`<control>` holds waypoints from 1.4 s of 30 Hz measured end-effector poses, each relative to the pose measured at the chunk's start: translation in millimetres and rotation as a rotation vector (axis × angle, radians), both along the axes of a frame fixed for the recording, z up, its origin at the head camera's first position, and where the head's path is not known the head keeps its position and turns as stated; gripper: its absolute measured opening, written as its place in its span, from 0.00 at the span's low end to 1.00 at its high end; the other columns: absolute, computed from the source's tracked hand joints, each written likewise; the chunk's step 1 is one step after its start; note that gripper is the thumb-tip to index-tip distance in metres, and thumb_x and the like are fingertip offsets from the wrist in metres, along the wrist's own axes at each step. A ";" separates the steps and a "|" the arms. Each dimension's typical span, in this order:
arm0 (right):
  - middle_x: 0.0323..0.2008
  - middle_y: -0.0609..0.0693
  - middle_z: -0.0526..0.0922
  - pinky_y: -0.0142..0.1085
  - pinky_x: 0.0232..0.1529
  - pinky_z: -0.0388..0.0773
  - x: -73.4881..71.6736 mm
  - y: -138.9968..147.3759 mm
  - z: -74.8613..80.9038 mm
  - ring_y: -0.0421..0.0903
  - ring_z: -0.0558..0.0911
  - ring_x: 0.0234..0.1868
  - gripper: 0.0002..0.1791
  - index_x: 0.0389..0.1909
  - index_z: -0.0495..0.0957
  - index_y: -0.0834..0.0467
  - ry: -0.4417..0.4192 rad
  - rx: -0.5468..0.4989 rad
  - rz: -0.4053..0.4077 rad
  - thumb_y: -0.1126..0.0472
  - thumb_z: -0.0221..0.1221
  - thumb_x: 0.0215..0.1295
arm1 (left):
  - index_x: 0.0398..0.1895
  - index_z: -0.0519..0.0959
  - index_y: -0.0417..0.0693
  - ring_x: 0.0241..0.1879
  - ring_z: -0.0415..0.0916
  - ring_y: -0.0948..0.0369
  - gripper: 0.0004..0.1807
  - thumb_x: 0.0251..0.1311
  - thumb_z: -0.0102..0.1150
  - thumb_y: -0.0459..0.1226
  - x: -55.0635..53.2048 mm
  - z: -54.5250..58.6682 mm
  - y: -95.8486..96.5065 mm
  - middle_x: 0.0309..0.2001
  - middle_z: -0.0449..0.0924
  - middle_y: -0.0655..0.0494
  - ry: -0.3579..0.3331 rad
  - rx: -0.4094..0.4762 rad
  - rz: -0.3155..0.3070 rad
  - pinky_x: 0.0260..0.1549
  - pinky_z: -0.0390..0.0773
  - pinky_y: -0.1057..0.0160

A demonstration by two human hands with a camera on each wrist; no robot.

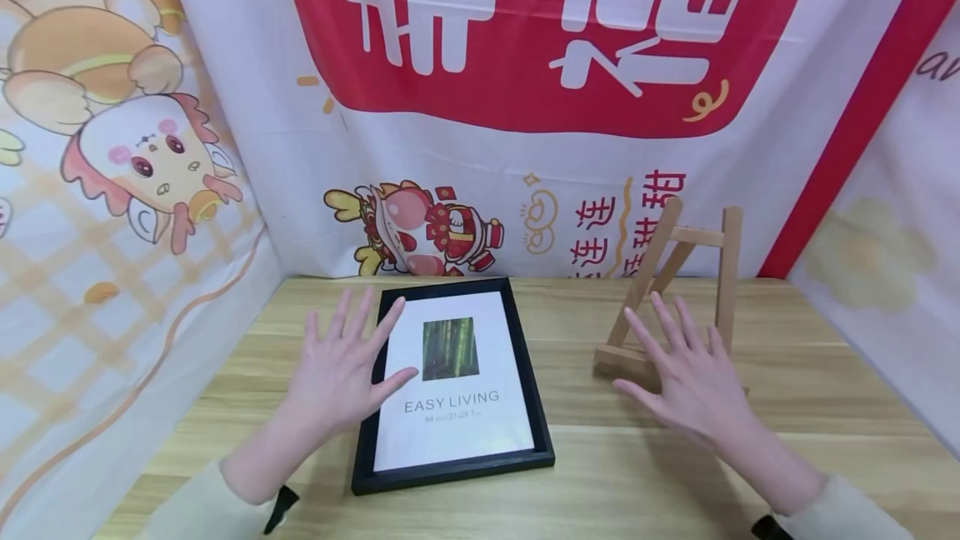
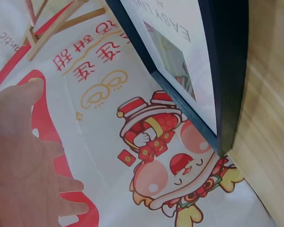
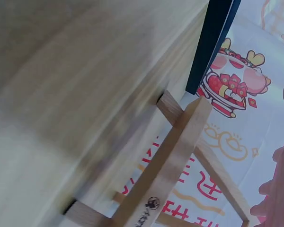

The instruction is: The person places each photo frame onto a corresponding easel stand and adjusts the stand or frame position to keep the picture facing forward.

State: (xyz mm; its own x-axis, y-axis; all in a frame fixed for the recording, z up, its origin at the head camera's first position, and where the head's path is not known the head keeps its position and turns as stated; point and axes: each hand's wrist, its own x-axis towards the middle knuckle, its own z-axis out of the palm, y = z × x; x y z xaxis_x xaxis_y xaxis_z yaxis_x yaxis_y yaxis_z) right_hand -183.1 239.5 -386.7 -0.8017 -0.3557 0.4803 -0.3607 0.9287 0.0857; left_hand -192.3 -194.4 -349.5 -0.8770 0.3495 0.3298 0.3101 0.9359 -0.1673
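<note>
Left hand (image 1: 337, 377): fingers straight and spread, over the left border of the black picture frame (image 1: 461, 387). Frame lies face up on the desk (image 1: 577, 473), left of centre; long axis runs near to far, turned slightly counterclockwise, printed top toward the rear cloth (image 1: 450, 190), lettering readable from the wearer's side. To its right, wooden easel (image 1: 642, 283) stands upright, narrow end up, ledge facing the wearer. Right hand (image 1: 688, 382): fingers spread, before the easel. Hands well apart.
</note>
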 end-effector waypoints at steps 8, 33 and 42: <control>0.77 0.57 0.42 0.71 0.62 0.47 -10.9 -14.2 12.6 0.59 0.39 0.75 0.51 0.78 0.43 0.42 -0.091 -0.002 0.012 0.27 0.51 0.59 | 0.78 0.48 0.59 0.72 0.36 0.37 0.51 0.56 0.40 0.74 -6.5 1.8 -13.5 0.76 0.41 0.40 -0.033 0.034 0.014 0.60 0.37 0.25; 0.76 0.55 0.44 0.62 0.66 0.52 -51.6 -70.7 -10.0 0.61 0.51 0.73 0.46 0.78 0.41 0.47 -0.419 -0.319 0.233 0.36 0.51 0.67 | 0.78 0.33 0.56 0.72 0.39 0.38 0.51 0.64 0.50 0.62 -28.9 -47.8 -65.6 0.77 0.36 0.42 -0.400 0.508 -0.105 0.64 0.47 0.32; 0.76 0.55 0.47 0.55 0.70 0.49 -65.3 -84.2 -27.3 0.58 0.51 0.73 0.50 0.78 0.43 0.53 -0.536 -0.386 0.252 0.42 0.60 0.65 | 0.78 0.31 0.53 0.70 0.44 0.34 0.58 0.60 0.62 0.56 -43.0 -74.7 -81.0 0.75 0.39 0.35 -0.531 0.675 -0.116 0.62 0.50 0.31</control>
